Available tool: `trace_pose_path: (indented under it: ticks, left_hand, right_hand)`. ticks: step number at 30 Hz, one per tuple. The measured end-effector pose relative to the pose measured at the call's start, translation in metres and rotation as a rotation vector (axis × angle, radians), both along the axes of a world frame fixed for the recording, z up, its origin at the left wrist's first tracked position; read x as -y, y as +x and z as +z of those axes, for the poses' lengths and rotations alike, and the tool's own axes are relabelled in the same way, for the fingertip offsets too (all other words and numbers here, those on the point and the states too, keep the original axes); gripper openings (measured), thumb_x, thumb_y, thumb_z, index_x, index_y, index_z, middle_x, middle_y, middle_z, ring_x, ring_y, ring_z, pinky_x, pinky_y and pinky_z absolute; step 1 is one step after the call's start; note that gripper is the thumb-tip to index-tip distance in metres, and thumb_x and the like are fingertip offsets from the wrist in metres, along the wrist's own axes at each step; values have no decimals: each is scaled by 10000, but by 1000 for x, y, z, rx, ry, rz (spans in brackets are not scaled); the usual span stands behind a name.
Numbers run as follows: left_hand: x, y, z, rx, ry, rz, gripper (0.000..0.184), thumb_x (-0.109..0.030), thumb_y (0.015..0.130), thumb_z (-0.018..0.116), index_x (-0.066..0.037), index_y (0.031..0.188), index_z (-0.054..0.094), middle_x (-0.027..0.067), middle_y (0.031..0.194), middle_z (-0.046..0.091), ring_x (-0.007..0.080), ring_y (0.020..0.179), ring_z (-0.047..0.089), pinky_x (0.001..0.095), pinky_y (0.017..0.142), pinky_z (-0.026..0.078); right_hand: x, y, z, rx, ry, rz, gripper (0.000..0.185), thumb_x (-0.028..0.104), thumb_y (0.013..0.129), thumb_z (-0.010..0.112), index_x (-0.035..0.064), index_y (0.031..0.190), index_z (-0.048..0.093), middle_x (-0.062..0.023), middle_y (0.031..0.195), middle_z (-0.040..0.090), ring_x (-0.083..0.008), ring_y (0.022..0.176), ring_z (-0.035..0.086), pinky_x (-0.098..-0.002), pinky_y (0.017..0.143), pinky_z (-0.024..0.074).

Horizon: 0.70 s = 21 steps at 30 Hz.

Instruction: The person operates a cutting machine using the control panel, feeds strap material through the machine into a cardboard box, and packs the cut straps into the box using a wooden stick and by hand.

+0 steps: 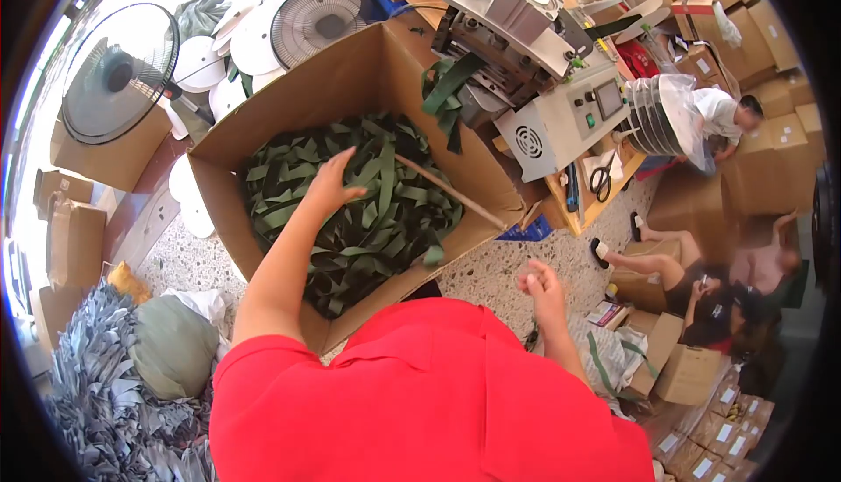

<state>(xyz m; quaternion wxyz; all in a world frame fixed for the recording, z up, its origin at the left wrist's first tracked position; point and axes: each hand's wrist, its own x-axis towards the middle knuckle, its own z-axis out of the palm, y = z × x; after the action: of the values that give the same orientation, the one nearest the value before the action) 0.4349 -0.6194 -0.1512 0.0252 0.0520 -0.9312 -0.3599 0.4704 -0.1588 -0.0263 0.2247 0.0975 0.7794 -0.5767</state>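
My left hand (331, 182) reaches over a large cardboard box (289, 69), its fingers and thumb spread and nothing visible in them. Below it lies a heap of dark green fabric strips (350, 259), loosely tangled inside the box. Whether the fingertips touch the strips I cannot tell. My right hand (545, 294) is in the air to the right of the box, above the speckled floor. Its fingers are loosely bent and somewhat apart, with no object showing in them. A narrow brown strip (451, 191) slants across the box's right side.
Beyond the box's right side stands a machine (565, 114) on a wooden bench, with green strips hanging from it and scissors (602, 180) nearby. Fans (118, 70) stand at the left back. Grey fabric (105, 377) piles at lower left. Two people sit among cartons (692, 372) at right.
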Motion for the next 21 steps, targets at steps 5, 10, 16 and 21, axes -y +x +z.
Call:
trace_pose_path:
  ticks: [5,10,16,21]
  left_hand:
    - [-72,-167,17,-347,265,147,1083,-318,587,855,-61,1425,219,230,1400,331,362,1311,311,418,1070,296]
    - [-108,-233,-16,-180,583,207,722,-227,683,787,-39,1283,433,187,1120,573,276,1044,569,383,884,450]
    - [-68,-163,-87,146,580,430,383,-238,756,650,-46,1084,603,134,779,672,229,663,665,350,666,506]
    - [0,18,-74,524,-150,363,393,-165,783,550,-114,1173,567,185,1120,609,352,1057,567,443,879,463]
  right_hand:
    - [-8,20,4,-78,96,123,404,72,899,523,3,1285,425,-115,1068,575,-145,912,567,-275,806,473]
    - [-46,42,8,-105,64,-91,427,82,902,520,33,1309,401,-108,1083,564,-160,892,585,-285,784,483]
    - [-53,69,6,-36,115,-192,421,105,886,552,30,1284,439,-107,1067,581,-164,888,594,-294,782,484]
    - [-54,66,-15,-83,145,-39,391,104,879,563,38,1254,474,-103,1052,593,-166,896,599,-293,778,487]
